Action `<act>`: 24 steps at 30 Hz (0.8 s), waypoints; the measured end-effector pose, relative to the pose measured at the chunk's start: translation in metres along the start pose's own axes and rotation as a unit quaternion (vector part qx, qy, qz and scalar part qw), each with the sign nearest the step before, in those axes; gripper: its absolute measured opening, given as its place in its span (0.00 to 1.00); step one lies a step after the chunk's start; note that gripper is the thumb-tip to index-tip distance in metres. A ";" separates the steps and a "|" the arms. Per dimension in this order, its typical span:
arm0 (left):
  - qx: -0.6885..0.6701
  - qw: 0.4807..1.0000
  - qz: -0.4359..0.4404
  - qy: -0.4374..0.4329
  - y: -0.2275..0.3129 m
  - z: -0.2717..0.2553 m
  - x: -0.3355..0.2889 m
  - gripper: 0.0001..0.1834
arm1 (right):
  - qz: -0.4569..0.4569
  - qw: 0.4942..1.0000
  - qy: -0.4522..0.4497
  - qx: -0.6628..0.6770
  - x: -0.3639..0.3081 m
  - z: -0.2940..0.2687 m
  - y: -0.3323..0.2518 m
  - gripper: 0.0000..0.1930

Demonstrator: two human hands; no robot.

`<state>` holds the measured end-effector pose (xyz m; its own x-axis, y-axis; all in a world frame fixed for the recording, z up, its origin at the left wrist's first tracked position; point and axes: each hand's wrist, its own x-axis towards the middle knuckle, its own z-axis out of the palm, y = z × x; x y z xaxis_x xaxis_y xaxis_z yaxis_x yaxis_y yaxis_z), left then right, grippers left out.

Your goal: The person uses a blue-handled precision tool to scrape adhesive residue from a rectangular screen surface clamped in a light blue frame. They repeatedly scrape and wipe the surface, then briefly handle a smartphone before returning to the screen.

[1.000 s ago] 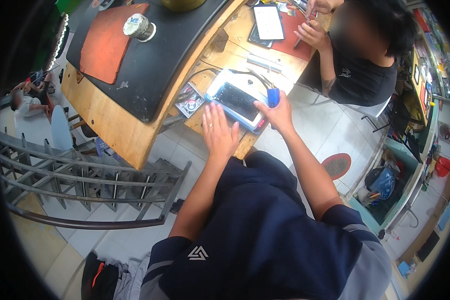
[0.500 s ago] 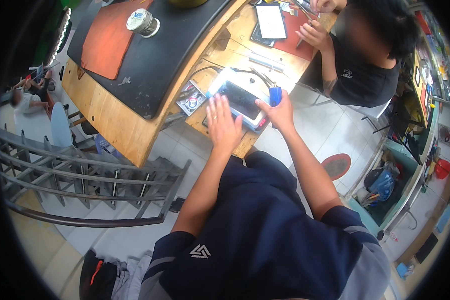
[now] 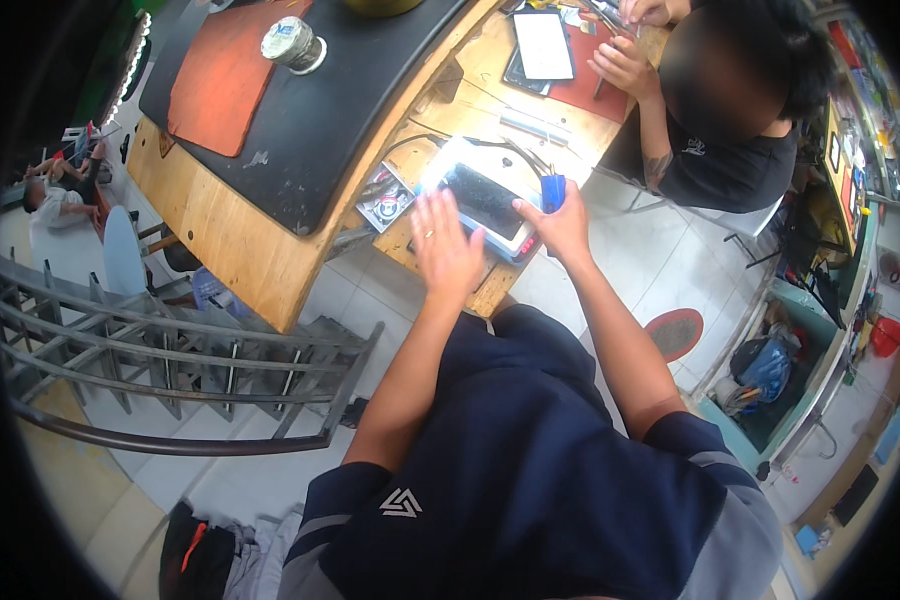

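Note:
A flat white device with blue edges (image 3: 511, 178) lies on the wooden table ahead of me. On its top is a dark, phone-like panel (image 3: 482, 196), and small red lights (image 3: 528, 246) glow at its near right corner. My left hand (image 3: 448, 248) is open, fingers together and stretched out, over the device's near left edge. Whether its fingertips touch the panel I cannot tell. My right hand (image 3: 562, 222) is closed around a small blue block (image 3: 553, 190) at the device's right side, its thumb reaching to the panel's right edge.
A co-worker (image 3: 715, 160) sits at the far right, handling a thin tool. Near them are a white-screened tablet (image 3: 544, 46) and a red mat (image 3: 592, 84). The raised black-topped table (image 3: 300, 140) at left carries an orange mat (image 3: 220, 85) and a spool (image 3: 293, 46). Metal railings (image 3: 170, 350) stand at left.
Both hands keep nearly the same place. The left hand's fingers have shifted very slightly on the device, and the view has tilted a little.

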<state>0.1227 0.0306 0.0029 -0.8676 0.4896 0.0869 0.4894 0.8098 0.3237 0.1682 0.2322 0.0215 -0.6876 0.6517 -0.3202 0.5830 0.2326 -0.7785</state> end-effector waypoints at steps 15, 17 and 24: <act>-0.004 0.997 0.054 -0.046 -0.005 -0.007 0.015 0.42 | -0.006 1.000 0.002 0.001 0.000 0.001 0.001 0.37; 0.022 0.999 -0.025 0.006 -0.021 -0.016 -0.006 0.42 | -0.008 1.000 0.000 -0.006 -0.001 0.000 0.001 0.38; -0.028 0.995 0.094 -0.024 0.005 -0.007 0.020 0.42 | -0.003 1.000 -0.007 0.002 0.000 -0.001 -0.001 0.38</act>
<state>0.1070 0.0428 0.0131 -0.7557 0.6462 0.1064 0.6354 0.6841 0.3582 0.1678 0.2324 0.0225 -0.6976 0.6398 -0.3224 0.5763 0.2338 -0.7831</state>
